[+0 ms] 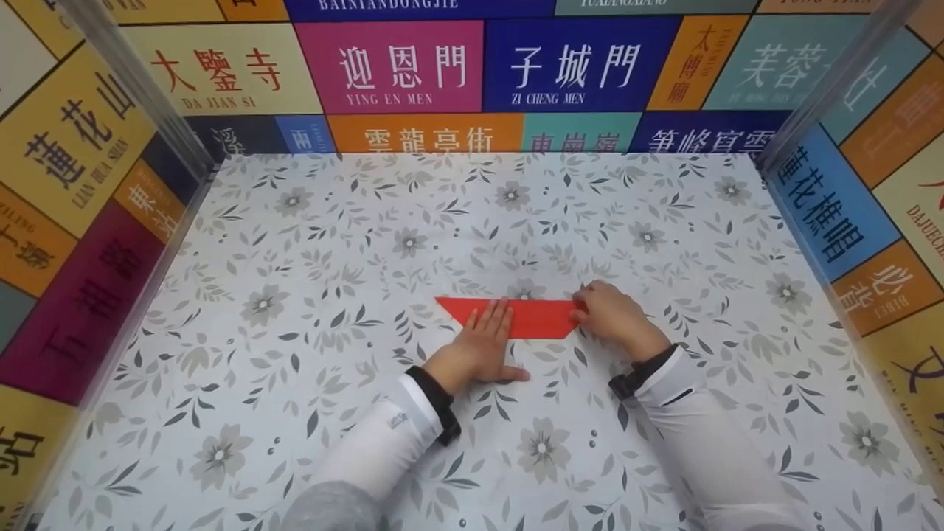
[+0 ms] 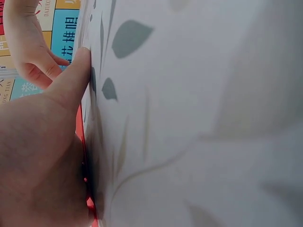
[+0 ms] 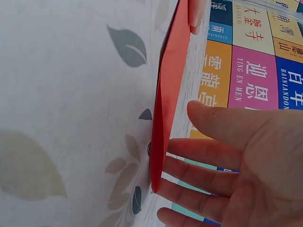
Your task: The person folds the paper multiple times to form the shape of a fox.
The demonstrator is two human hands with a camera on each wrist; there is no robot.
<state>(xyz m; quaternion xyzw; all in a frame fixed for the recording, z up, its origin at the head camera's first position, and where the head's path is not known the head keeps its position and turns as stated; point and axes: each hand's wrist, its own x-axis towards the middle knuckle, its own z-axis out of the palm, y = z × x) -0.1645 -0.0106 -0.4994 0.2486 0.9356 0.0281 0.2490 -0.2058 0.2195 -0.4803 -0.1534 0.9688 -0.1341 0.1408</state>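
Head view shows us both hands working on a folded red paper (image 1: pixel 531 317) that lies flat near the middle of the floral-patterned surface (image 1: pixel 310 243). We see the paper as a long trapezoid, its wider edge away from the person and its left tip tapering to a point.

Our left hand (image 1: pixel 483 343) rests flat on the paper's left-centre part, fingers straight and close together, pressing it down, with the thumb spread out to the side on the surface. It grips nothing. From the left wrist view we see the same hand (image 2: pixel 42 156) lying against the surface, a thin red sliver of the paper (image 2: pixel 81 137) showing beneath it.

Our right hand (image 1: pixel 608 310) sits at the paper's right end, its fingers touching the right tip. In the right wrist view, that hand (image 3: pixel 236 161) appears with fingers extended and slightly spread, their tips at the edge of the paper (image 3: pixel 168 99); it seems relaxed and unclenched rather than pinching, though the contact point is hard to make out from this angle.

Both arms wear white sleeves (image 1: pixel 383 435) with dark wrist bands (image 1: pixel 439 402). Coloured panels with Chinese characters (image 1: pixel 391 66) form walls round the surface on three sides.
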